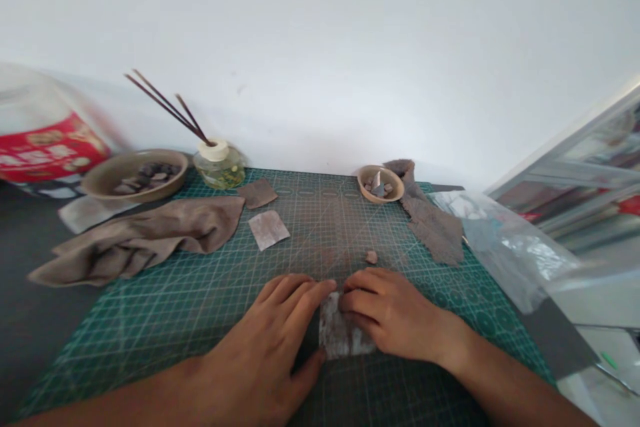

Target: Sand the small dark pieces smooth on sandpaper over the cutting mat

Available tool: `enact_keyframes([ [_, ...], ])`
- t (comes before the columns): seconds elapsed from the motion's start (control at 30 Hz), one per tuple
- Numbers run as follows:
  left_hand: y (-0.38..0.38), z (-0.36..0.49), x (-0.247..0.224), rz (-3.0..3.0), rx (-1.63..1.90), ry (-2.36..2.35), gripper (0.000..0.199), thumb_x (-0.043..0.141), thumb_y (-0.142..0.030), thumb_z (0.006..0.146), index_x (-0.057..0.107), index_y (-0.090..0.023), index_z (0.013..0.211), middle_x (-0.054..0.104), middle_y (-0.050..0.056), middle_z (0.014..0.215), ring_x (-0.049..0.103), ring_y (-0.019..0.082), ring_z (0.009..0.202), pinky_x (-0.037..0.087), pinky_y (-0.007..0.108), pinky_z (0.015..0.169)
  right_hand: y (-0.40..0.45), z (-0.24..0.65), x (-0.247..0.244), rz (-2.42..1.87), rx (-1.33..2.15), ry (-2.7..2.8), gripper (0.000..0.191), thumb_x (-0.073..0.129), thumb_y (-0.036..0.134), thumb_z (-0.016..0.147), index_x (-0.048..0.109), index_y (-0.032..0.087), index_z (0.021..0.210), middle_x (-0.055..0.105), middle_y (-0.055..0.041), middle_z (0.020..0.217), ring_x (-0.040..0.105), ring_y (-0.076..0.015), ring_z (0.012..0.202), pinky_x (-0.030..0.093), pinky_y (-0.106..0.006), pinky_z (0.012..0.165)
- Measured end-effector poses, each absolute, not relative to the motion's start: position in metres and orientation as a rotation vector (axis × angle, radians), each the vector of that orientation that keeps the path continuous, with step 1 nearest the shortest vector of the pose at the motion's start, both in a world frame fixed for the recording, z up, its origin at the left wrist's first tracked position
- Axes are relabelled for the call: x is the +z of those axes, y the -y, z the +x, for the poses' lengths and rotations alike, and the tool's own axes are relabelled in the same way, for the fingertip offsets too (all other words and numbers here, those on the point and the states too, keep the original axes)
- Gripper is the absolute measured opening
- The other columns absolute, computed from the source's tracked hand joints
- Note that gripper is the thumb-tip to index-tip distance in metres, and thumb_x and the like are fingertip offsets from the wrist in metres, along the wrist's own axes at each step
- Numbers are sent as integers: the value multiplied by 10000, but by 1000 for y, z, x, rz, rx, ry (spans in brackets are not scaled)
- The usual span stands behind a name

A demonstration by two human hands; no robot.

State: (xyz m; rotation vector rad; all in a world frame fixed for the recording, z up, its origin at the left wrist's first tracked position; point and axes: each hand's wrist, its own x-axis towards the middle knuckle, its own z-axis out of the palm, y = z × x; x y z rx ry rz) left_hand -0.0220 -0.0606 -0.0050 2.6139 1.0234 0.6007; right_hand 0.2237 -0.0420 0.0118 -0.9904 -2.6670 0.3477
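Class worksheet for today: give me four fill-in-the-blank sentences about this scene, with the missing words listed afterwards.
1. The cutting mat is coloured ____.
2. The right hand covers the ____ side of the pale sheet.
3. The bottle holds ____ thin sticks.
4. Seen from here, the bottle stands to the ____ of the small bowl.

Missing words: green; right; three; left.

Green mat [175, 313], pale grid; mottled grey-white sheet [334, 330].
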Motion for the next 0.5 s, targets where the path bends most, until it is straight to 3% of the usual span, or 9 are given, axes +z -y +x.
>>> enact_keyframes([
  [0.5,63,-22,-11,2643,633,-1032,696,587,-181,830,302,-197,1465,566,124,1325,486,324,1268,436,557,1061,47,215,12,-761,427,2829,72,610,224,954,659,215,903,697,2,976,622,-157,891,463,-296,831],
])
